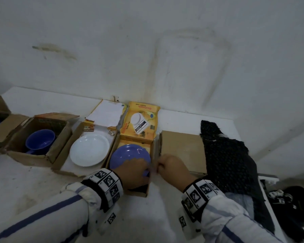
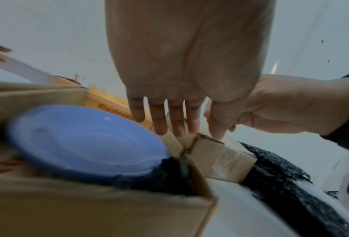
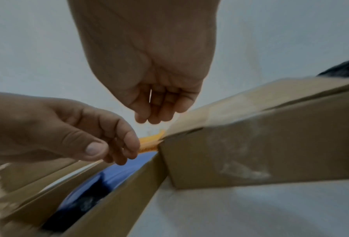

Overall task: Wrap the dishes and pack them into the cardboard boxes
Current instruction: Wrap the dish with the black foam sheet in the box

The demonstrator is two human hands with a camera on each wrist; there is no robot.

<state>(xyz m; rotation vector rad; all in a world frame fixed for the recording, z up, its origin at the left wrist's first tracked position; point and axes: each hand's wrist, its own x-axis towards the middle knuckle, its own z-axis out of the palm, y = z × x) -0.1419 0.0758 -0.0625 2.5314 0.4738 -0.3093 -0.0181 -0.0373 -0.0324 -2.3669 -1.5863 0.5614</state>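
Yellow box flap (image 1: 142, 120) reads "Electronic", twice.

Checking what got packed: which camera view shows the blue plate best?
The head view: the blue plate lies in the yellow-flapped box, only its near edge behind the left hand. Left wrist shows it large but blurred; right wrist catches only a dark sliver.
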